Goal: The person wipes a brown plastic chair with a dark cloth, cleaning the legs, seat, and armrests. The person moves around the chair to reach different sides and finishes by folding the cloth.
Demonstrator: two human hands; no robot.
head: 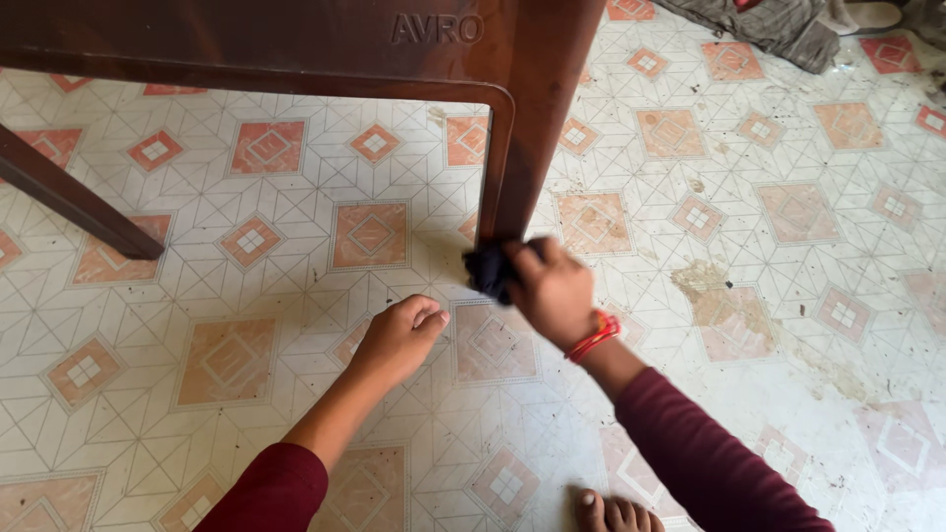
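Note:
My right hand (554,288) grips a dark cloth (490,271) and presses it against the foot of a brown plastic chair leg (537,118). A red thread band circles that wrist. My left hand (399,338) hovers just left of it over the floor, fingers curled loosely, holding nothing. Both arms wear maroon sleeves. The cloth is partly hidden behind my right fingers.
The brown chair frame (246,44) spans the top, with another leg (79,202) at the left. Patterned white and orange floor (690,177) shows stains and grit at the right. My bare toes (616,512) appear at the bottom. A grey cloth heap (778,25) lies top right.

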